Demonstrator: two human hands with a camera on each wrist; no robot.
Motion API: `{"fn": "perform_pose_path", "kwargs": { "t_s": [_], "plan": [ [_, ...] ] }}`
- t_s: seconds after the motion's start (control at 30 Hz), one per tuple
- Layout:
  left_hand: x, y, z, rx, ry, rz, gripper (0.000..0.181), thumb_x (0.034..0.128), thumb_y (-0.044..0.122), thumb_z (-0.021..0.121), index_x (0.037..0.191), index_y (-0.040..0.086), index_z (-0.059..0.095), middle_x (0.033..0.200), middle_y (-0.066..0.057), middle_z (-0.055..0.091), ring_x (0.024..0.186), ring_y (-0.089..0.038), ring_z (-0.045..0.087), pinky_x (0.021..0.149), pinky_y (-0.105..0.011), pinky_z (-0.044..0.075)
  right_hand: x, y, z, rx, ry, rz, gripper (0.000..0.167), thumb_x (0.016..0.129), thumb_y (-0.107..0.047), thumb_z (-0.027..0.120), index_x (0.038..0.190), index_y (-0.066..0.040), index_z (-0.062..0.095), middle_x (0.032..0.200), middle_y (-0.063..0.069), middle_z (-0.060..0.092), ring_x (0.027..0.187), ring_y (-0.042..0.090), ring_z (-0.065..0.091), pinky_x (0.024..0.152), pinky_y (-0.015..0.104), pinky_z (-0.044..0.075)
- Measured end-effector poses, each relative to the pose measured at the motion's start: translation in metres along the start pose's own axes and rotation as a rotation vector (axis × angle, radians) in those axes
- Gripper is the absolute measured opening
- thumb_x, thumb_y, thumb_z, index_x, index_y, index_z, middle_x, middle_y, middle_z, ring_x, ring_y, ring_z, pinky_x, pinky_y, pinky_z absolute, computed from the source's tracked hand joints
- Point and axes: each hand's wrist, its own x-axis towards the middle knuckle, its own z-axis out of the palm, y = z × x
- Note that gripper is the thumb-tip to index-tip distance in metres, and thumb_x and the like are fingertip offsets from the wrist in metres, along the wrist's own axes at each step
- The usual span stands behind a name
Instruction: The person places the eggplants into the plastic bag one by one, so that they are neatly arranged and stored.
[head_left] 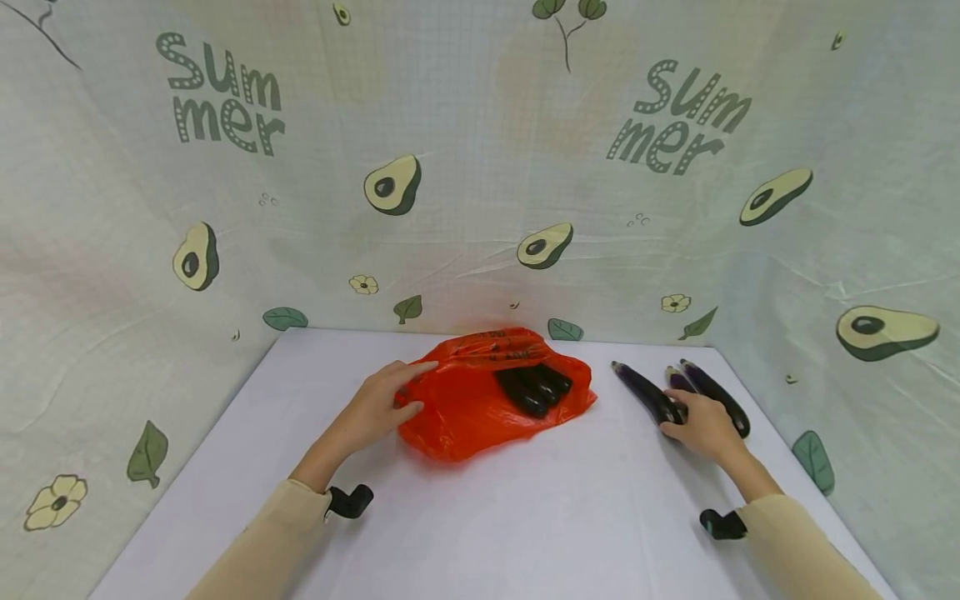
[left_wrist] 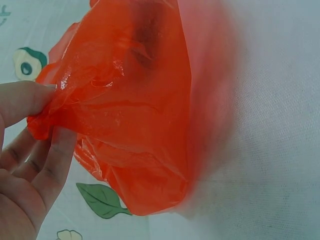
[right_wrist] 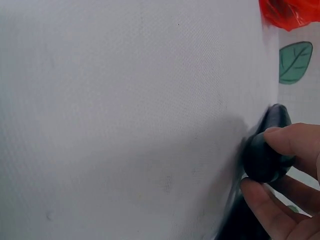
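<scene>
A red plastic bag (head_left: 465,408) lies on its side at the back middle of the table, its mouth facing right, with several dark eggplants (head_left: 525,392) inside. My left hand (head_left: 378,408) pinches the bag's left end between thumb and fingers; the left wrist view shows the gathered plastic (left_wrist: 55,112) there. At the right, my right hand (head_left: 705,425) grips the rounded end of an eggplant (head_left: 641,390), thumb on one side and fingers on the other, as the right wrist view shows. Two more eggplants (head_left: 720,396) lie just beyond that hand, one partly hidden by it.
A white table (head_left: 525,517) spreads beneath everything. Behind it and at both sides hangs a pale cloth (head_left: 465,275) printed with avocados, leaves and lettering. Black wrist devices (head_left: 350,502) stick out from both sleeves.
</scene>
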Motion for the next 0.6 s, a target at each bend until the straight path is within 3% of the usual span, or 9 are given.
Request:
{"fn": "perform_pose_path", "kwargs": {
  "t_s": [0.33,0.6],
  "plan": [
    [-0.0008,0.0008,-0.0009,-0.021,-0.004,-0.026,0.069,0.0949,0.006,0.08,0.157,0.022,0.054,0.125,-0.003,0.064,0.111,-0.021,0.059,0.09,-0.036,0.061,0.0013,0.001,-0.0027,0.006,-0.04,0.031,0.062,0.088,-0.016,0.083,0.14,0.008,0.059,0.118,0.037,0.068,0.101,0.049,0.068,0.082,0.067,0.055],
    [0.0004,0.0016,-0.0012,-0.012,0.006,0.002,0.068,0.0947,0.006,0.08,0.156,0.021,0.054,0.119,-0.001,0.063,0.104,-0.019,0.057,0.085,-0.031,0.059,-0.006,-0.0061,-0.0097,0.029,0.01,-0.018,0.059,0.086,-0.017,0.083,0.136,0.009,0.063,0.113,0.035,0.072,0.094,0.044,0.071,0.079,0.063,0.056]
  ]
}}
